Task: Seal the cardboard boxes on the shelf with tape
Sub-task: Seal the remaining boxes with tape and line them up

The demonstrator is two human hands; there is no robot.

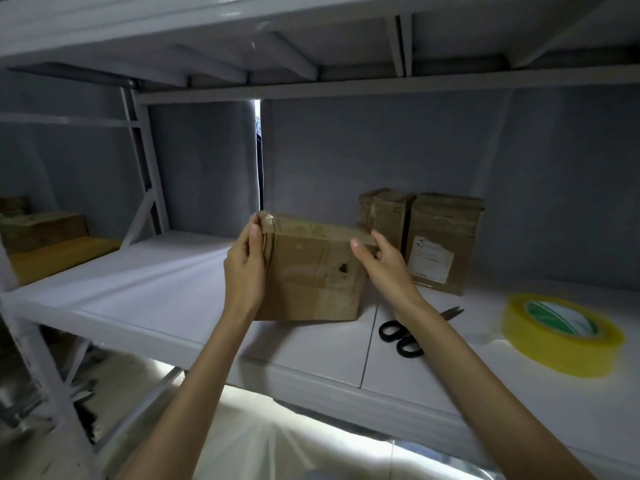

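Observation:
A brown cardboard box (311, 271) stands on the white shelf (138, 292), in the middle of the view. Clear tape glints along its top left corner. My left hand (244, 268) grips the box's left side, thumb pressed on the taped edge. My right hand (384, 263) holds the box's upper right corner with its fingers over the top. A yellow roll of tape (557, 332) lies flat on the shelf at the right. Black-handled scissors (405, 336) lie between the box and the roll, partly hidden by my right forearm.
Two upright cardboard boxes (384, 213) (443, 240) stand at the back right, the right one with a white label. More boxes (41, 230) sit at the far left past a shelf post (152, 188). Another shelf (311, 36) hangs close overhead.

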